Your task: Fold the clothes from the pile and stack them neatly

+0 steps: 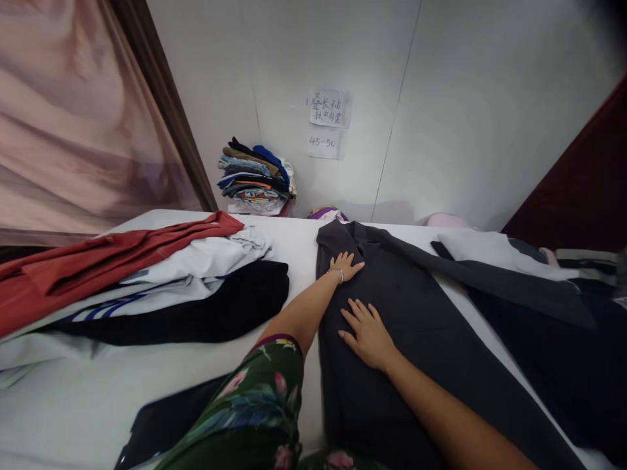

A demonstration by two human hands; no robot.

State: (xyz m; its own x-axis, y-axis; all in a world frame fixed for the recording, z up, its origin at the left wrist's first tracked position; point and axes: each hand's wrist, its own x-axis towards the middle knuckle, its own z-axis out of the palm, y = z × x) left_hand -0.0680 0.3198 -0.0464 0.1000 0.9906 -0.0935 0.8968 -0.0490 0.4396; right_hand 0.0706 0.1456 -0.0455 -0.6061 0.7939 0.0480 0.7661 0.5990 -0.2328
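Observation:
A dark grey long-sleeved garment (416, 326) lies spread on the white table (298, 254), its bunched collar end toward the wall and one sleeve stretching out to the right. Near the collar, my left hand (345, 266) rests flat on the cloth with fingers spread; a bracelet circles the wrist. Closer to me, my right hand (368, 334) also lies palm down on the garment, fingers apart. Neither hand grips anything. The garment's lower end runs out of view at the bottom.
Left on the table are a red garment (122, 251), a white one (206, 258) and a black one (235, 307). A folded clothes stack (257, 176) stands by the wall. More clothes, including a navy garment (553, 346), lie right. Handwritten paper signs (329, 109) hang on the wall.

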